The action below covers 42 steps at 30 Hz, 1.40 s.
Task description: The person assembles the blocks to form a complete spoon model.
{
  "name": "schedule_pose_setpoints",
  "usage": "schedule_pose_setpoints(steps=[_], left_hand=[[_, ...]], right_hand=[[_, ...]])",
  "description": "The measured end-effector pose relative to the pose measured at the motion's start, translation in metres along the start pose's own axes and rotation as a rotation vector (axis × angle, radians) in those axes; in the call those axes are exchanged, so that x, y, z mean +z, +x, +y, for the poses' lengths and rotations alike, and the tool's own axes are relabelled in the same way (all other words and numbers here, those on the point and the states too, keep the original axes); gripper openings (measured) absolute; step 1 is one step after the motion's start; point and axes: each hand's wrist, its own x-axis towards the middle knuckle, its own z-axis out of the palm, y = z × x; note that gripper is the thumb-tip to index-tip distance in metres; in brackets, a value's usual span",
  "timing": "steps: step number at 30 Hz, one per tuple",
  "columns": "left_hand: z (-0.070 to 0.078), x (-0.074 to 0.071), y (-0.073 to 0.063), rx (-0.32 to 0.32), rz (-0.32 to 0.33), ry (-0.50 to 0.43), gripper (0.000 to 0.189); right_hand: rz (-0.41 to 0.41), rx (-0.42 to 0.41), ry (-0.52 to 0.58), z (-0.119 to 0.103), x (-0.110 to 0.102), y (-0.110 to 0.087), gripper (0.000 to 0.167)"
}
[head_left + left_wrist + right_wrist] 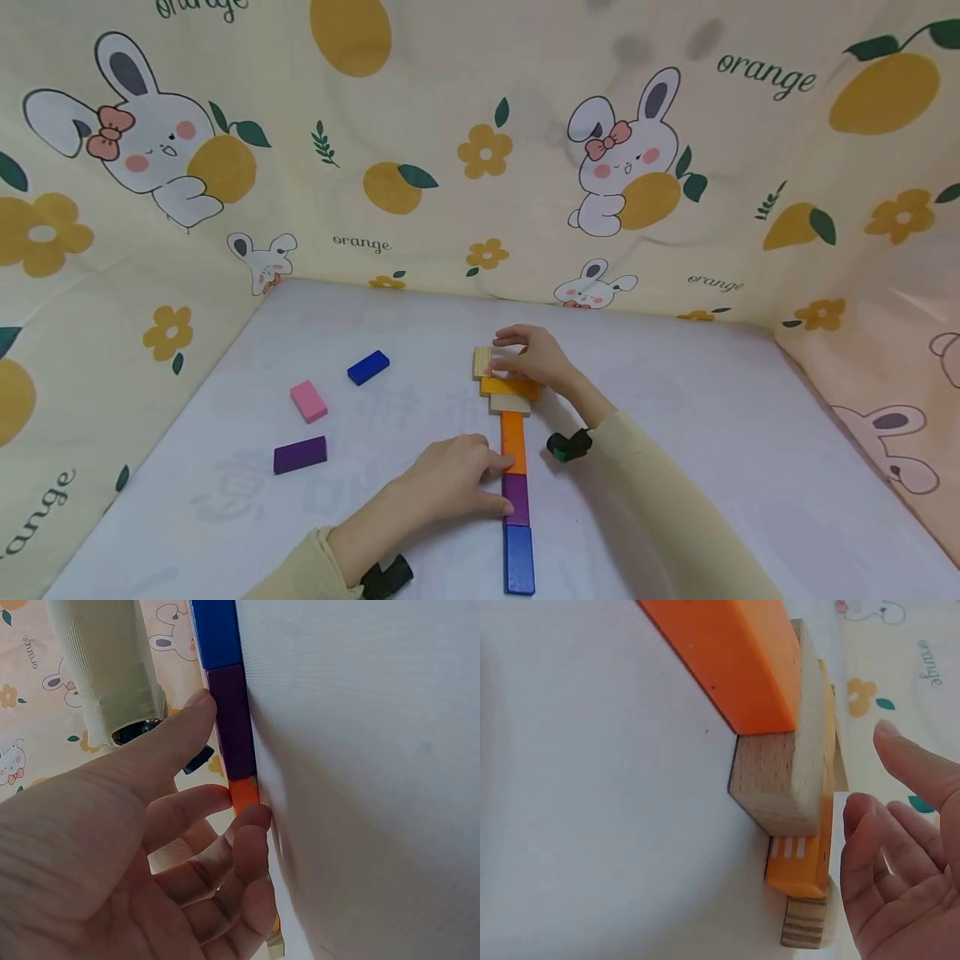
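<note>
A row of blocks runs away from me: blue (pixel 519 560), purple (pixel 516 502), orange (pixel 513 440). Across its far end lie a beige wooden block (pixel 509 404), an orange-yellow block (pixel 502 387) and a striped pale wooden block (pixel 482 363), partly hidden by my right hand. My left hand (pixel 456 479) rests along the row's left side, thumb at the purple block and index fingertip at the orange one, other fingers loosely bent. My right hand (pixel 542 360) is over the striped block, thumb overlapping it in the head view; the right wrist view shows nothing between thumb and fingers.
To the left lie three loose blocks: a dark blue one (pixel 368 367), a pink one (pixel 309 402) and a dark purple one (pixel 300 455). A white tabletop (pixel 675 500) lies under everything. Cloth (pixel 435 108) printed with rabbits and oranges hangs behind and at both sides.
</note>
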Motion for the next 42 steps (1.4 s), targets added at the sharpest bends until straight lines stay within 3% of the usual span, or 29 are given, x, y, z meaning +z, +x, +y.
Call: schedule_pose_setpoints(steps=[13,24,33,36,42], left_hand=[[0.001,-0.001,-0.001,0.002,0.001,0.008,0.057],[0.004,-0.004,-0.002,-0.011,-0.01,-0.027,0.058],[0.002,-0.002,-0.001,0.013,0.008,-0.009,0.057],[0.001,-0.002,0.0,0.004,0.002,-0.012,0.057],[0.001,-0.001,0.0,-0.014,-0.005,-0.011,0.058]], right_hand=[[0.067,-0.018,0.023,0.002,-0.003,-0.013,0.056],[0.121,-0.103,0.052,-0.011,-0.015,-0.065,0.037],[0.114,-0.118,0.045,-0.003,-0.015,-0.099,0.04],[0.122,-0.136,0.024,-0.003,-0.014,-0.108,0.041],[0.112,-0.192,-0.12,-0.003,-0.011,-0.123,0.048]])
